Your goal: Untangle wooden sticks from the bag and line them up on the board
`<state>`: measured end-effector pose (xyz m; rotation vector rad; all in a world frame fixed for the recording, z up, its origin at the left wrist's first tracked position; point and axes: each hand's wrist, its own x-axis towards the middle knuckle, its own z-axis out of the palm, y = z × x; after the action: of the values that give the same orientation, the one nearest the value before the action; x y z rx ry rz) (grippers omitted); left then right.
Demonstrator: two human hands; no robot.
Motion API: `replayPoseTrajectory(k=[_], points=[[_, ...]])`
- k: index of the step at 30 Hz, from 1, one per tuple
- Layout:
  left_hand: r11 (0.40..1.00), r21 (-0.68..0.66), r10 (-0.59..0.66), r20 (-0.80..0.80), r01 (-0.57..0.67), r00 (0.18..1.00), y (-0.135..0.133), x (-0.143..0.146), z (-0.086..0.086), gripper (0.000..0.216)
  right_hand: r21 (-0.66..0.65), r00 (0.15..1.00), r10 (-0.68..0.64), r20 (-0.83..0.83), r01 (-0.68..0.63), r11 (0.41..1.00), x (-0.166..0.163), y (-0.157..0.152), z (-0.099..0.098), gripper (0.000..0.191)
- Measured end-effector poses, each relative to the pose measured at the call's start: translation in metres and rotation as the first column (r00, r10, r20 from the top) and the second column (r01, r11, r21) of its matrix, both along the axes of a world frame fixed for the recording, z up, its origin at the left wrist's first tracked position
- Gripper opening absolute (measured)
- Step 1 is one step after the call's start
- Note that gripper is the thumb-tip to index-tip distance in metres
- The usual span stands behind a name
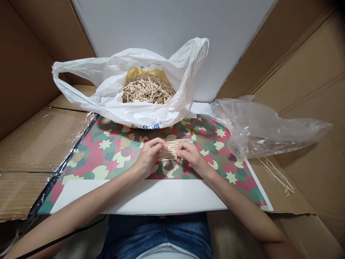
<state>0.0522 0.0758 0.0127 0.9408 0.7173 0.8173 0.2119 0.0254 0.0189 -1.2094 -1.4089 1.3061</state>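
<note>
A bundle of thin pale sticks [170, 155] lies sideways on the camouflage-patterned sheet in front of me. My left hand [151, 153] is above the bundle's left part, its thumb and forefinger pinched together. My right hand [190, 155] faces it from the right, its fingers curled and closed. Between the fingertips a thin pale strand [170, 148] seems to run from one hand to the other, slanting over the bundle. Its ends are hidden by my fingers. Behind my hands stands an open white plastic bag [113, 104] with many short, pale, crooked pieces [148, 88] inside.
A crumpled clear plastic bag [256, 126] lies at the right. Several loose pale strands [277, 174] rest on cardboard beside the patterned sheet [91, 158]. Cardboard walls [302, 72] rise on both sides. A white strip [140, 198] runs along the front edge.
</note>
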Motion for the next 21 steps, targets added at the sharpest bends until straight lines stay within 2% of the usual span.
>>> replayPoseTrajectory(k=[3, 6, 11, 14, 17, 21], points=[[0.997, 0.079, 0.000, -0.037, 0.003, 0.999, 0.002, -0.001, -0.004, 0.007, 0.070, 0.985, -0.027, 0.169, 0.015, 0.997, 0.005, 0.002, 0.003, 0.017], [0.994, 0.110, -0.013, -0.068, 0.020, 0.998, 0.002, -0.001, -0.005, 0.010, 0.194, 0.916, -0.108, 0.386, 0.034, 0.980, 0.007, 0.003, 0.007, 0.022], [0.992, 0.103, -0.068, -0.056, 0.074, 0.996, -0.001, 0.001, -0.005, 0.010, 0.335, 0.723, -0.131, 0.678, -0.146, 0.931, -0.004, 0.003, 0.007, 0.024], [0.994, 0.091, -0.054, -0.065, 0.060, 0.996, -0.001, 0.002, -0.005, 0.008, 0.356, 0.646, -0.145, 0.749, -0.208, 0.911, -0.009, 0.002, 0.004, 0.026], [0.992, 0.108, -0.062, -0.075, 0.070, 0.995, 0.000, 0.001, -0.005, 0.007, 0.337, 0.694, -0.101, 0.712, -0.212, 0.917, -0.005, 0.002, 0.006, 0.026], [0.991, 0.096, -0.089, -0.072, 0.095, 0.993, -0.001, 0.000, -0.003, 0.006, 0.219, 0.800, 0.028, 0.599, -0.198, 0.956, 0.009, 0.004, 0.014, 0.030]])
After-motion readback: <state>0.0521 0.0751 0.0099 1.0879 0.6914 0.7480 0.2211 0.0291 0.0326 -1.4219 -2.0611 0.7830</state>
